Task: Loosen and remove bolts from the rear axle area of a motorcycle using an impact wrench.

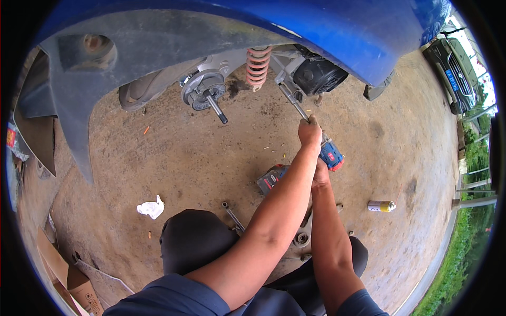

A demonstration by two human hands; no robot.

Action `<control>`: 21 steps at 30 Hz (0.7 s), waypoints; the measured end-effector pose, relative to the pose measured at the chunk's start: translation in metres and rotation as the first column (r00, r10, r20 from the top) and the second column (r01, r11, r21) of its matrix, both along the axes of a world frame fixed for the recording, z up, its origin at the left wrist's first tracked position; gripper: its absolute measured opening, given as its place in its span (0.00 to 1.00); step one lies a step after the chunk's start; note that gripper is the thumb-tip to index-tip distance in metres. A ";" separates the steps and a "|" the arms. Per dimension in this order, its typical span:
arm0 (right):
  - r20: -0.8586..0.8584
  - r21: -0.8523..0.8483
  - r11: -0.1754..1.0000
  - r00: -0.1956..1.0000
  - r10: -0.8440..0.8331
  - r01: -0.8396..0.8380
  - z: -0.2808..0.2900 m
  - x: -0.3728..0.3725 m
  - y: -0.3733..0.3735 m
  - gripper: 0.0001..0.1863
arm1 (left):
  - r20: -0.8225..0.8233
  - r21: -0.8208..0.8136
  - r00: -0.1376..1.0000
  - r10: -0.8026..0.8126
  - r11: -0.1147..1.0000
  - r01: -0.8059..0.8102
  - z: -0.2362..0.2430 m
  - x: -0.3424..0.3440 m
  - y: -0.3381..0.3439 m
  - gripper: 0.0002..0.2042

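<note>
My left hand [310,131] wraps round a long metal socket extension [297,104], which reaches up to metal linkage beside a black housing [319,78] under a blue vehicle's body [358,26]. Behind it, my right hand [320,174] grips a blue and red cordless impact wrench [331,157] joined to the extension; its battery end [269,180] shows past my left forearm. Left of the extension hangs a red coil spring [257,71], and farther left sits a bare hub [203,87] with a protruding axle [216,108].
On the concrete floor [116,158] lie a long wrench [234,216], metal parts [301,239], white crumpled paper [151,209] and a spray can [381,205]. Cardboard [74,284] sits bottom left, a black fender liner [68,110] hangs upper left, and a parked car [453,76] stands at the right.
</note>
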State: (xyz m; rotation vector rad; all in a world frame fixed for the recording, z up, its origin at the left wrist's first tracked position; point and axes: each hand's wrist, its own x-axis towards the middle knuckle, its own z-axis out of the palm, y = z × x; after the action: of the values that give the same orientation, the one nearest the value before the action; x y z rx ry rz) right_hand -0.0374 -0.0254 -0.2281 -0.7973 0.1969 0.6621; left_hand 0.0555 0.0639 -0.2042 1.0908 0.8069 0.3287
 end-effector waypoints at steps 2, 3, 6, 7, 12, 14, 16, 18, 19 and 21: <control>-0.004 -0.007 1.000 1.000 -0.009 0.009 0.001 -0.001 -0.002 0.17 | 0.005 -0.066 1.000 -0.022 0.998 0.022 -0.003 0.000 -0.004 0.21; -0.006 -0.012 1.000 1.000 -0.015 0.015 0.001 -0.001 -0.003 0.17 | 0.004 -0.068 1.000 -0.025 0.997 0.025 -0.004 0.001 -0.006 0.21; 0.022 0.000 1.000 1.000 0.020 -0.020 0.006 -0.003 0.014 0.17 | 0.014 -0.002 0.999 0.047 0.999 -0.047 -0.017 0.008 0.009 0.21; 0.021 -0.007 1.000 1.000 0.011 -0.011 0.004 -0.002 0.008 0.17 | 0.003 -0.019 1.000 0.015 1.000 -0.015 -0.015 0.007 0.005 0.21; -0.010 -0.007 1.000 1.000 -0.012 0.012 -0.004 0.002 -0.002 0.18 | -0.008 -0.071 1.000 -0.024 0.997 0.023 -0.004 0.003 -0.002 0.21; -0.011 -0.011 1.000 1.000 -0.009 0.008 -0.002 0.001 0.001 0.18 | -0.018 -0.048 1.000 -0.017 0.999 0.016 -0.006 0.002 0.001 0.21; -0.009 -0.017 1.000 1.000 -0.007 0.007 -0.003 0.001 0.001 0.18 | -0.008 -0.077 1.000 -0.015 0.997 0.014 -0.007 0.003 0.001 0.21; -0.012 -0.021 1.000 1.000 -0.020 0.020 -0.006 0.003 0.001 0.18 | 0.006 -0.108 1.000 -0.014 0.994 0.014 -0.007 0.006 0.000 0.21; -0.013 -0.018 1.000 1.000 -0.017 0.017 -0.005 0.003 0.003 0.18 | 0.010 -0.091 1.000 0.000 0.996 0.001 -0.009 0.006 0.002 0.21; -0.004 -0.001 1.000 1.000 0.008 -0.008 -0.003 0.002 0.008 0.18 | 0.015 -0.071 1.000 0.018 0.997 -0.017 -0.011 0.007 0.006 0.21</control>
State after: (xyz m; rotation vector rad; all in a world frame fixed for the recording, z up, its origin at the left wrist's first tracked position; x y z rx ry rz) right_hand -0.0357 -0.0174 -0.2308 -0.7984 0.1977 0.6706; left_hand 0.0620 0.0701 -0.2152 1.0138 0.8088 0.3211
